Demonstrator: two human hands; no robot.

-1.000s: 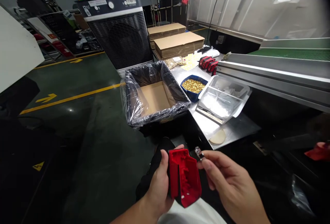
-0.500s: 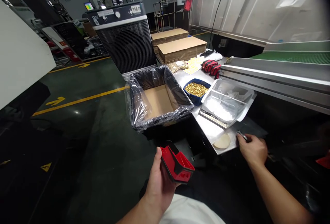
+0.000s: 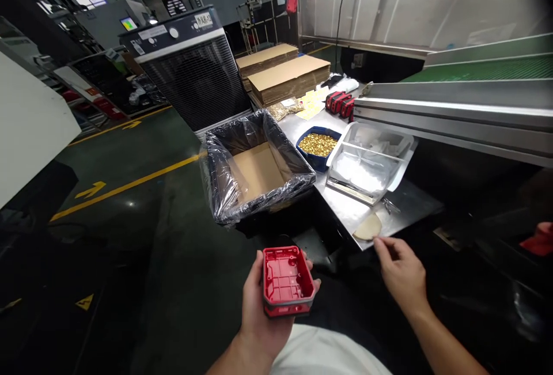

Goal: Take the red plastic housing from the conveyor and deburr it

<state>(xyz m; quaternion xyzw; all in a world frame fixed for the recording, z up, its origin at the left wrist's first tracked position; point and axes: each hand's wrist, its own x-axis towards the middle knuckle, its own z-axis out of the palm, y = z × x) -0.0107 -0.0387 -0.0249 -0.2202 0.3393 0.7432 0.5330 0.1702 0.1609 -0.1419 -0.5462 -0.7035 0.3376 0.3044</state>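
Note:
My left hand [image 3: 265, 311] is wrapped round a red plastic housing [image 3: 287, 277] with a dark rim. The housing's open, ribbed inside faces up towards me. At the near edge of the metal table [image 3: 343, 211], my right hand [image 3: 401, 271] has thumb and forefinger pinched at the edge of a round beige pad [image 3: 368, 228]. Part of that pad is hidden by the fingertips. Just beyond it lies a small metal tool [image 3: 391, 207]. A clear divided tray [image 3: 367, 167] holds plastic bags, and to its left a blue bin [image 3: 317, 162] is full of small brass-coloured pieces.
A carton [image 3: 259, 173] lined with black plastic stands left of the table. Behind are flat cardboard stacks [image 3: 289, 78], a bag of brass pieces [image 3: 285, 109] and several red-black housings [image 3: 340, 104]. A green conveyor [image 3: 479, 69] runs along the right; an air cooler [image 3: 190, 75] stands behind the carton.
My left hand has turned the red housing so its open inside faces me. My right hand has let go of the metal tool on the table and moved to the beige pad's edge.

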